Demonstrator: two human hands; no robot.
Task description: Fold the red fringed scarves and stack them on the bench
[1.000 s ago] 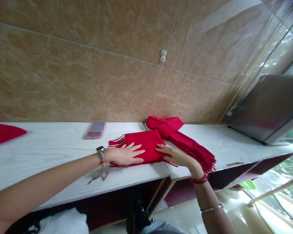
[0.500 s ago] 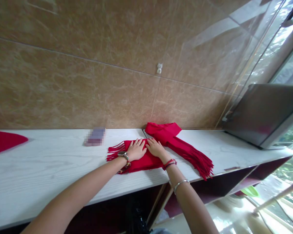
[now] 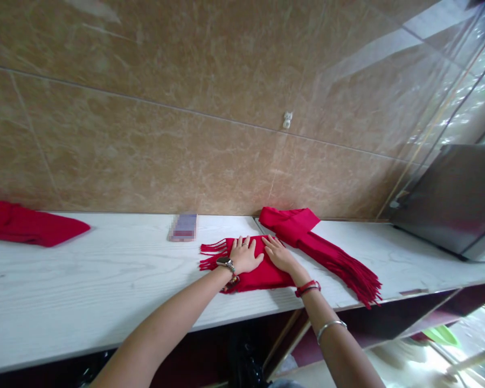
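Note:
A folded red scarf (image 3: 262, 277) with fringe at its left side lies on the white countertop (image 3: 145, 285). My left hand (image 3: 246, 255) rests flat on its upper part, fingers spread and pointing toward the wall. Beside it, my right hand (image 3: 281, 254) also lies flat on the cloth, near the scarf's right edge. Neither hand grips anything. Just to the right, a second red scarf (image 3: 307, 242) lies crossed over itself, its fringed end reaching the counter's front edge.
More red cloth (image 3: 36, 223) lies at the far left. A small blurred-out box-like object (image 3: 184, 227) stands near the tiled wall. A grey metallic appliance (image 3: 452, 199) sits at the right end. Below the counter are open dark red shelves (image 3: 372, 320).
Both hands moved from the scarf's nearer part to its far part and came closer together. The view has swung left, showing more of the cloth at the far left.

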